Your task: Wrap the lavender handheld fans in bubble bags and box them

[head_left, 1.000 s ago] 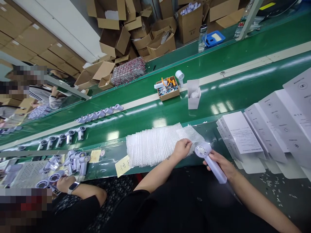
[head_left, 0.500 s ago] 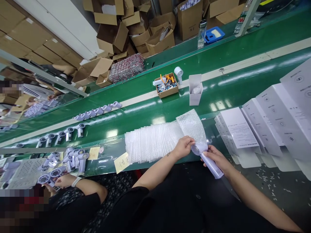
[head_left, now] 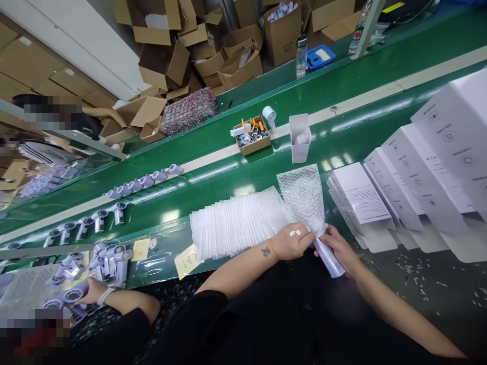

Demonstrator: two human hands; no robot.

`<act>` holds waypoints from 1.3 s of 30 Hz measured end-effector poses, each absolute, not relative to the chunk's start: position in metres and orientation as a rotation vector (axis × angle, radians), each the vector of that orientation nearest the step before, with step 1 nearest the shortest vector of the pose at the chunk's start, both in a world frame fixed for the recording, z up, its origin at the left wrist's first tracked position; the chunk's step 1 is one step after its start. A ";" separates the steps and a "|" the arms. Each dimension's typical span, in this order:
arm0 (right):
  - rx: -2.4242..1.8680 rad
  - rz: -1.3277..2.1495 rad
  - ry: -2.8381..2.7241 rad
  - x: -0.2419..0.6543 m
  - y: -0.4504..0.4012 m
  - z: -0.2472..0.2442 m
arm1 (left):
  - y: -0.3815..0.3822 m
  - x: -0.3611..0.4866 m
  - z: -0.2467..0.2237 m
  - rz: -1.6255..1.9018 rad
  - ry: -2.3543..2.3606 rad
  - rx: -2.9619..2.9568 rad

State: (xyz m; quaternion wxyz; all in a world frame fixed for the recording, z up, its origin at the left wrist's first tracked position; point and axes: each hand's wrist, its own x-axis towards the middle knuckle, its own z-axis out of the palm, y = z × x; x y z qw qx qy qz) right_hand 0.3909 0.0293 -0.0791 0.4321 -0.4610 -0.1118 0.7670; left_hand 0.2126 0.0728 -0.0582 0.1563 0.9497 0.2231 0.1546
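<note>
A bubble-wrap bag (head_left: pixel 302 192) has its opening toward me, over the head of a purple handheld fan (head_left: pixel 329 258) whose handle sticks out. My left hand (head_left: pixel 294 241) is closed on the edge of the bag's mouth, with a white patch on its back. On the other side, my right hand (head_left: pixel 337 246) is wrapped round the fan near the bag's mouth; some of its fingers are hidden behind the handle. A row of overlapping bubble-wrap bags (head_left: pixel 236 223) lies to the left of the held bag.
White boxes with open flaps (head_left: pixel 403 172) stand at the right, printed sheets (head_left: pixel 365 195) among them. Beyond the bags are a small parts box (head_left: pixel 254 144) and a white open box (head_left: pixel 300 144). At left, a co-worker's hand (head_left: pixel 91 291) holds a fan near a fan pile (head_left: pixel 114 256).
The bag has come down over the fan's head, which showed outside it before. My left hand has turned, its back now showing. The co-worker's hand has shifted on a fan.
</note>
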 end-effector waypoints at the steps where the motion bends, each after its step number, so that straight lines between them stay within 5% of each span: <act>1: -1.139 1.901 -0.258 0.392 0.030 -0.077 | 0.075 0.212 -0.058 0.405 0.629 2.675; 16: -1.378 1.860 0.330 0.376 0.030 -0.062 | 0.092 0.226 -0.057 0.405 1.066 1.833; 25: -1.774 1.487 -0.853 0.389 0.002 -0.009 | 0.099 0.192 -0.010 0.449 1.042 1.657; 33: -1.197 1.493 -0.795 0.346 -0.005 0.009 | 0.095 0.154 0.013 0.427 0.562 1.917; 39: -1.054 1.348 -0.563 0.318 -0.012 -0.015 | 0.080 0.180 -0.019 0.390 0.821 2.119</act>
